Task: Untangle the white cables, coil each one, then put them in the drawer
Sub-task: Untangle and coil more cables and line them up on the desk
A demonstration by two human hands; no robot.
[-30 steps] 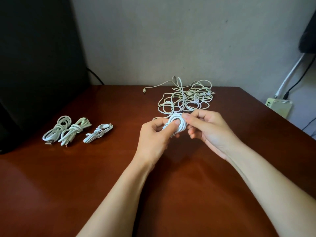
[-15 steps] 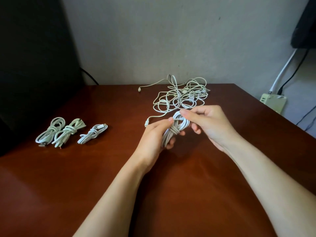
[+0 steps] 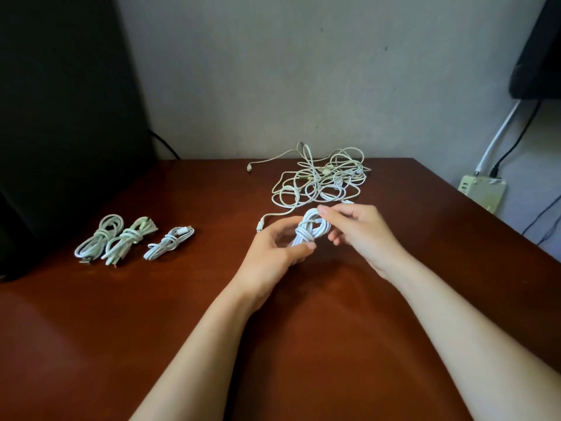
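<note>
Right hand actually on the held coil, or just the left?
Touching. The head view shows the right hand pinching the top loop of the coil, while the left hand grips its lower end.

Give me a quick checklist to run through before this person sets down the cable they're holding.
1. Grip on the coiled cable: ok; left hand holds its lower end, right hand pinches the top.
2. Wrap round its middle: ok.
3. Loose end tucked in: cannot tell.
4. Free of the tangled pile: cannot tell; a plug lies close by.
5. Bare table beside the three finished bundles: ok.
6. Drawer in view: not ok.
</note>
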